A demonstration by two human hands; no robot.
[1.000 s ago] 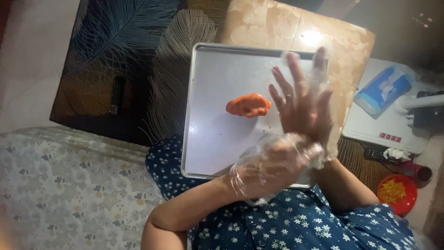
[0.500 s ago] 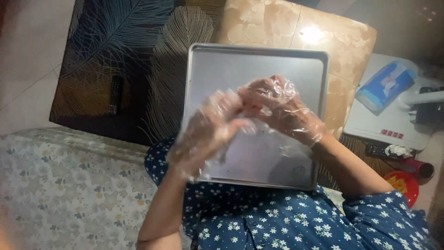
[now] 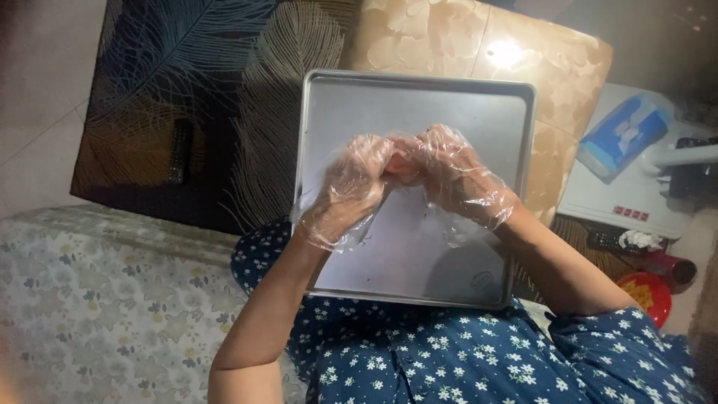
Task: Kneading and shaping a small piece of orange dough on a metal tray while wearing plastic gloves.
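Both my hands wear loose clear plastic gloves and meet over a rectangular metal baking tray (image 3: pixel 419 101). My left hand (image 3: pixel 350 191) and my right hand (image 3: pixel 456 176) press together around an orange lump of dough (image 3: pixel 400 166). Only a small part of the lump shows between the fingers. The tray rests on my lap and on the table edge, and the rest of its surface is bare metal.
A glass table (image 3: pixel 187 112) with a feather pattern lies beyond the tray, with a beige cushion (image 3: pixel 479 45) behind it. A white box (image 3: pixel 636 187) with a blue packet (image 3: pixel 624 135) sits at right. A red bowl (image 3: pixel 647 295) is lower right. A floral sofa (image 3: pixel 97 299) is at left.
A second ago the orange lump lay on the tray under my open right hand. Both hands have since closed around it and lifted it together.
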